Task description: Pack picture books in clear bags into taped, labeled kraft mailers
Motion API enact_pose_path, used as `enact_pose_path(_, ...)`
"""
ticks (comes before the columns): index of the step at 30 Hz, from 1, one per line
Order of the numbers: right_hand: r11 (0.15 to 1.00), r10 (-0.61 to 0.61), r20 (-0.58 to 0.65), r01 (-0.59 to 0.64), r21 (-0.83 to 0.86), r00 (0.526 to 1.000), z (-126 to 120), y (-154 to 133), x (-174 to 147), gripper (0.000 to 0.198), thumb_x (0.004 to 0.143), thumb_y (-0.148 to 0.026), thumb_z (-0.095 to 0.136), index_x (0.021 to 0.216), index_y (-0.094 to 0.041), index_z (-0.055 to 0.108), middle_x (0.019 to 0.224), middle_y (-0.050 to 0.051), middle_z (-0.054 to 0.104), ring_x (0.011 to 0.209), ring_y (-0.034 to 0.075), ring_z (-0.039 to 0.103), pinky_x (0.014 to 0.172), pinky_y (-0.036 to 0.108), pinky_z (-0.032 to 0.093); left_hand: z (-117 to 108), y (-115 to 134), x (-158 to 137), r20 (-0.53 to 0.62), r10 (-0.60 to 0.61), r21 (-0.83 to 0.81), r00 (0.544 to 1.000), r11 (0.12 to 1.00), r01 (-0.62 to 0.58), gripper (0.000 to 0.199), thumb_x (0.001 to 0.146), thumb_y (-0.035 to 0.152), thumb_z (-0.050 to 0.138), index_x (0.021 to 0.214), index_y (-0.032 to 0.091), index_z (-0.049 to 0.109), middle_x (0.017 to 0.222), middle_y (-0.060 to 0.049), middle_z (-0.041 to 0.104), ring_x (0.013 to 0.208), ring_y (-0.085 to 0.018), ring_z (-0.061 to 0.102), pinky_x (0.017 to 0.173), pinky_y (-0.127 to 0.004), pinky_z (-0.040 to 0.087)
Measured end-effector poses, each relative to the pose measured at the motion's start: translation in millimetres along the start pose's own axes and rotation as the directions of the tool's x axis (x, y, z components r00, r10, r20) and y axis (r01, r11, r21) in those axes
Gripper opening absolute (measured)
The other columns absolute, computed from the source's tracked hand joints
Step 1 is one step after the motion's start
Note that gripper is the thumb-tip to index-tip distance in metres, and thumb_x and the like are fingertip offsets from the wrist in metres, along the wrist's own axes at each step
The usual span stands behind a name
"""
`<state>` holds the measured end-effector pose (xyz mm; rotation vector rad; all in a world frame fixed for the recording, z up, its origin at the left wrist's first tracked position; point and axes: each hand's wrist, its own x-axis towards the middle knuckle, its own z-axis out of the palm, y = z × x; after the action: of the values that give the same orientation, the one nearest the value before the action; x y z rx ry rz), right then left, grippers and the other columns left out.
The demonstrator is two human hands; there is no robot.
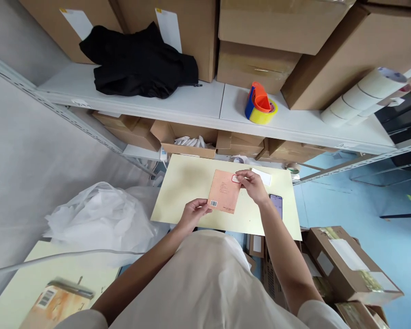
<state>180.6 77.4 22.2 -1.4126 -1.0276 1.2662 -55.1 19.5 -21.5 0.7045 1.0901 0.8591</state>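
Over the pale yellow table in front of me is a thin salmon-pink book (224,194), with small print in its middle and a barcode near its lower left corner. My left hand (193,211) pinches that lower left corner between thumb and fingers. At the upper right corner, my right hand (251,185) is closed on the book, its fingertips at a white label (236,178) with a red border. The fingers partly cover this label. Behind my right hand lies a white card or pad (262,176), and a phone (276,204) rests beside my right forearm.
Beyond the table (181,183), a shelf (205,107) bears cartons, black cloth (140,61), a tape dispenser (260,105) and tape rolls (363,98). To my left are a white plastic bag (102,214) and another book (56,304). Cartons (352,262) stand at right.
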Motion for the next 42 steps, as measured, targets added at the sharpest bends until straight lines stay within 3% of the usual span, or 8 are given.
enact_pose_path(5, 0.998, -0.005, 0.163, -0.004, 0.057, 0.987, -11.8, 3.2, -5.2, 0.028, 0.078, -0.038, 0.06, 0.1, -0.023, 0.069, 0.093, 0.004, 0.069, 0.079, 0.016, 0.065, 0.077, 0.039, 0.056, -3.9, -6.3, 2.3, -0.012, -0.021, -0.101, 1.0, 0.995, 0.019, 0.038, 0.061, 0.04, 0.082, 0.089, 0.016, 0.072, 0.089, -0.006, 0.072, 0.077, -0.015, 0.065, 0.085, -0.034, 0.049)
enact_pose_path(9, 0.976, -0.195, 0.316, 0.217, -0.034, 0.928, -15.7, -7.2, -6.5, 0.035, 0.083, -0.038, 0.06, 0.116, -0.027, 0.063, 0.106, 0.006, 0.065, 0.091, 0.018, 0.064, 0.083, 0.04, 0.053, -5.8, -5.3, 3.1, 0.037, -0.081, -0.196, 0.996, 0.977, 0.087, 0.038, 0.058, 0.036, 0.084, 0.089, 0.017, 0.072, 0.076, -0.002, 0.068, 0.06, -0.007, 0.054, 0.07, -0.026, 0.046)
enact_pose_path(14, 0.853, -0.371, 0.37, 0.47, -0.227, 0.852, -9.1, -32.6, 0.6, 0.025, 0.081, -0.046, 0.066, 0.094, -0.025, 0.069, 0.111, 0.009, 0.062, 0.112, 0.024, 0.055, 0.096, 0.044, 0.045, 1.9, 4.1, 0.7, 0.17, -0.133, -0.075, 0.976, 0.986, 0.148, 0.036, 0.061, 0.037, 0.081, 0.088, 0.015, 0.073, 0.076, -0.004, 0.067, 0.063, -0.01, 0.054, 0.068, -0.026, 0.043)
enact_pose_path(18, 0.95, -0.193, 0.405, 0.274, -0.152, 0.894, -1.9, -35.9, 4.0, 0.031, 0.078, -0.051, 0.065, 0.087, -0.021, 0.069, 0.084, 0.005, 0.068, 0.078, 0.02, 0.064, 0.071, 0.036, 0.052, 1.0, 16.0, 2.5, 0.136, -0.024, 0.032, 0.99, 0.999, 0.02, 0.047, 0.061, 0.039, 0.08, 0.103, 0.021, 0.071, 0.103, -0.008, 0.068, 0.094, -0.02, 0.06, 0.079, -0.028, 0.044)
enact_pose_path(22, 0.969, -0.134, 0.369, 0.2, -0.146, 0.92, 7.8, -33.8, 3.5, 0.031, 0.073, -0.048, 0.068, 0.086, -0.02, 0.072, 0.084, 0.004, 0.071, 0.072, 0.017, 0.064, 0.066, 0.031, 0.051, -5.4, 29.9, 3.2, 0.124, 0.095, -0.018, 0.988, 0.995, -0.093, 0.051, 0.072, 0.059, 0.065, 0.1, 0.017, 0.07, 0.09, -0.009, 0.068, 0.083, -0.02, 0.062, 0.076, -0.031, 0.046)
enact_pose_path(27, 0.959, -0.146, 0.349, 0.219, -0.178, 0.926, 26.5, -34.1, 1.9, 0.03, 0.07, -0.044, 0.071, 0.089, -0.02, 0.075, 0.086, 0.004, 0.073, 0.074, 0.018, 0.065, 0.068, 0.031, 0.051, -4.2, 38.1, -1.8, 0.189, 0.214, 0.274, 0.958, 0.926, -0.261, 0.029, 0.065, 0.04, 0.076, 0.082, 0.016, 0.073, 0.076, -0.005, 0.069, 0.069, -0.016, 0.059, 0.067, -0.026, 0.045)
enact_pose_path(35, 1.0, -0.02, 0.164, 0.016, 0.027, 0.986, 12.1, -27.4, -33.0, 0.05, 0.065, -0.042, 0.078, 0.109, -0.022, 0.067, 0.087, 0.005, 0.074, 0.077, 0.018, 0.067, 0.069, 0.033, 0.053, -16.8, 35.5, -11.5, 0.032, 0.256, 0.277, 0.966, 0.926, -0.255, 0.024, 0.069, 0.038, 0.071, 0.079, 0.017, 0.074, 0.078, -0.004, 0.071, 0.069, -0.017, 0.061, 0.066, -0.026, 0.046)
enact_pose_path(42, 0.993, 0.027, 0.126, -0.041, 0.111, 0.992, 31.6, 23.8, -90.9, 0.05, 0.07, -0.046, 0.074, 0.114, -0.025, 0.063, 0.094, 0.005, 0.072, 0.075, 0.017, 0.065, 0.067, 0.034, 0.053, -21.6, 29.5, -10.3, 0.039, 0.19, 0.209, 0.981, 0.959, -0.194, 0.029, 0.069, 0.043, 0.072, 0.085, 0.018, 0.074, 0.083, -0.005, 0.073, 0.074, -0.019, 0.064, 0.069, -0.027, 0.047)
